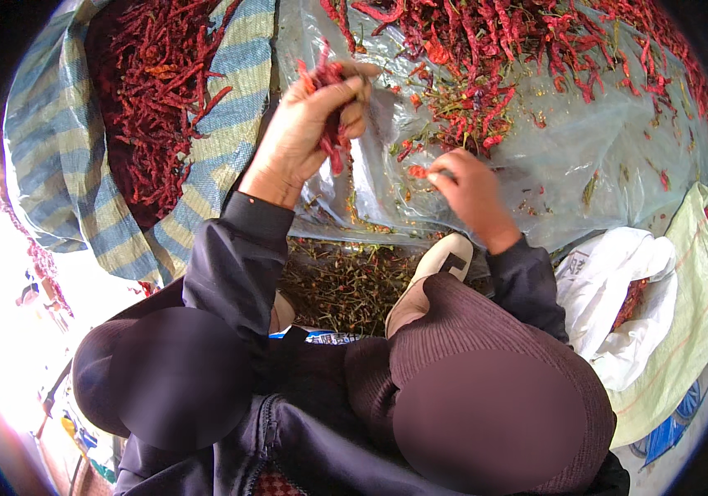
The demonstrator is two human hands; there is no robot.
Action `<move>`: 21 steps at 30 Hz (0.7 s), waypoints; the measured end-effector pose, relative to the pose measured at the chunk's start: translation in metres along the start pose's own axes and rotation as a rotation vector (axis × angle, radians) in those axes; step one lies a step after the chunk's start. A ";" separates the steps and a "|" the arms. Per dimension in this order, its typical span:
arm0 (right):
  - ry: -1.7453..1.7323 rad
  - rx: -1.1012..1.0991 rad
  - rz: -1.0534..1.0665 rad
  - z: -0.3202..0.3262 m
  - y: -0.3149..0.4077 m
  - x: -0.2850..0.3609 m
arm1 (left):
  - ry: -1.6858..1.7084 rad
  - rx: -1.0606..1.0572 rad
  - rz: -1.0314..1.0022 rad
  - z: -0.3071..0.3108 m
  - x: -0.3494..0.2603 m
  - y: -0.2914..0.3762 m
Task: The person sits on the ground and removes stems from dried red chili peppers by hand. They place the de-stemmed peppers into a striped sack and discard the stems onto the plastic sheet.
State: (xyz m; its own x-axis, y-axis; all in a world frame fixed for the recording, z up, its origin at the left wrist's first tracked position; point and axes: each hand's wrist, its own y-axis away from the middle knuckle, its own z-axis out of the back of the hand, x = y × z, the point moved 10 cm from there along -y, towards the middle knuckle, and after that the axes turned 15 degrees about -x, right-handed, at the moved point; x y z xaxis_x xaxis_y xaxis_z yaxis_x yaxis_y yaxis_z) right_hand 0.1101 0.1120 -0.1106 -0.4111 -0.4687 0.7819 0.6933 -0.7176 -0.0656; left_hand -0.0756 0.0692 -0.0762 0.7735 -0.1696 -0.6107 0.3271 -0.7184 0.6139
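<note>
My left hand (pixel 323 118) is closed around a small bunch of dried red chili peppers (pixel 332 139), whose ends stick out above and below the fingers. To its right, my right hand (pixel 468 192) pinches a short orange-red chili piece (pixel 417 172) between thumb and fingertips, low over a clear plastic sheet (pixel 577 167). Just beyond that hand lies a small heap of chilies and stems (pixel 475 115) on the sheet. A larger pile of dried red chilies (pixel 484 31) spreads across the far side. Both hands are slightly blurred.
Left of my hands, a striped woven sack (pixel 239 80) gapes around many chilies (pixel 156 111). Loose stems (pixel 341 285) cover the ground between my shoes (pixel 447 257). At right, a white bag (pixel 614 266) with some red contents sits against a pale green woven sack (pixel 670 372).
</note>
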 end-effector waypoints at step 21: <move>0.158 -0.340 -0.084 0.055 -0.054 -0.046 | -0.110 0.010 0.227 -0.030 0.070 0.021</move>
State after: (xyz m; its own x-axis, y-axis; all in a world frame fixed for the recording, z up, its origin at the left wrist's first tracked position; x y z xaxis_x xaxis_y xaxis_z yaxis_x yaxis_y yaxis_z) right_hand 0.1240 0.2012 -0.1091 -0.5623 -0.4558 0.6900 0.4283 -0.8743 -0.2285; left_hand 0.0012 0.0626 -0.0909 0.7626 -0.3993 -0.5090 0.1461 -0.6602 0.7368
